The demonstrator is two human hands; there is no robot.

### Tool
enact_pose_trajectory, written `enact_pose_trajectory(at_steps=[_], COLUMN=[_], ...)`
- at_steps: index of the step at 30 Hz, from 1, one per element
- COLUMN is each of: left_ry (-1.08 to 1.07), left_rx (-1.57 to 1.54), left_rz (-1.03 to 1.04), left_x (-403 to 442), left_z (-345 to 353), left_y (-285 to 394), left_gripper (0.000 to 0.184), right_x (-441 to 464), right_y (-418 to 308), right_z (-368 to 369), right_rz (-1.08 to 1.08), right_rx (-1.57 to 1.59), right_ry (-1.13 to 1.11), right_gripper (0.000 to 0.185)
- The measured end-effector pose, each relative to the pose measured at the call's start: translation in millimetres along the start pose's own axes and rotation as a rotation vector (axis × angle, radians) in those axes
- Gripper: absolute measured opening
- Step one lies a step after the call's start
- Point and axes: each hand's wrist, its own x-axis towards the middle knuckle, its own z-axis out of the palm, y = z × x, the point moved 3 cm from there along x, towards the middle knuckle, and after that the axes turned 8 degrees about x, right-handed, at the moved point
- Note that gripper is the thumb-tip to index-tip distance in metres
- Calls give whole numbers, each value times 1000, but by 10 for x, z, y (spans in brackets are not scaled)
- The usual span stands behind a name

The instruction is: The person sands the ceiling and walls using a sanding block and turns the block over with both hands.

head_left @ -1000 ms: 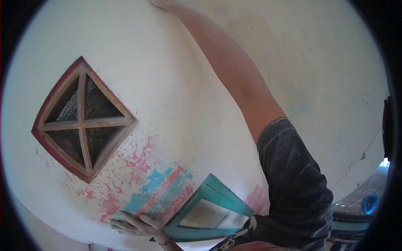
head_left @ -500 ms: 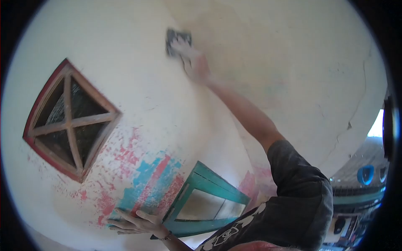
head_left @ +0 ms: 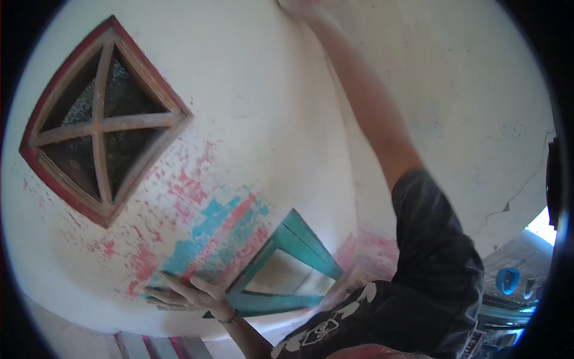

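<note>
My right hand is high against the pale wall, with its fingers cut off by the top edge of the view. A dark sliver shows beside it, at the spot where it pressed a dark square of sandpaper flat a moment ago; the rest of the sheet is hidden. Low on the left, my left hand rests palm-down on the wall with its fingers spread, holding nothing. Pale dust coats its fingers. Around it are patches of worn pink and blue paint.
A diamond-looking window with a wooden cross frame is set in the wall at left. Beside my left hand is a green-framed panel. A crack runs down the wall at right. A blue object is at the far right.
My right hand has moved up and right along the wall, mostly out of view. My left hand stays spread on the wall. The view has shifted, bringing striped paint in at the bottom.
</note>
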Motion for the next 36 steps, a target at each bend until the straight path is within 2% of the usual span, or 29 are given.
enact_pose_trajectory(at_steps=[2,3,4,7,8,10,13,16,18,20,23,26,27,31,33,36], left_ry=[-19,-17,-12,-23,-11,-26,-148,-232,-293,-351,-448,-390,-392,-695,-710,-1066], left_rx=[-12,-8,-4,-20,-73,-171,-288,-297,-293,-311,-421,-662,-883,-1454,-1565,-1602], left_rz=[-26,-28,-29,-63,-74,-63,12,92,118,120,52,117,38,24,162,116], left_x=[-12,-17,-32,-128,-153,-283,-561,-875,-986,-1062,-1026,-998,-1044,-1476,-1777,-2183], left_z=[-1,14,20,40,56,-20,-38,-1,-9,-26,-139,-329,-399,-640,-621,-650], left_y=[-17,-27,-25,34,139,307,635,961,1131,1250,1347,1460,1568,2092,2394,2650], left_gripper=[67,67,67,67,67,67,64,64,63,62,61,57,49,41,34,26], right_x=[-1315,-2010,-2948,-5339,-5776,-6631,-6636,-6742,-6729,-6368,-6017,-5914,-5867,-5886,-5966,-6103], right_y=[264,228,395,62,-142,-419,-943,-1046,-1071,-1216,-1334,-1344,-1365,-1337,-1296,-1251], right_z=[-188,-327,-537,-1217,-1438,-1925,-2372,-2653,-2788,-2848,-2894,-3014,-3019,-3083,-3119,-3232], right_rz=[-19,134,242,546,611,1146,1425,1166,1436,1564,1522,1537,1523,1554,1577,1597], right_rx=[-157,-49,-187,-308,-260,-372,-323,-362,-165,-24,10,54,78,56,38,-3], right_ry=[27,29,-28,-166,-227,-671,-458,-201,85,246,451,436,442,377,307,193], right_gripper=[43,48,42,41,37,31,26,22,23,26,29,30,29,27,26,24])
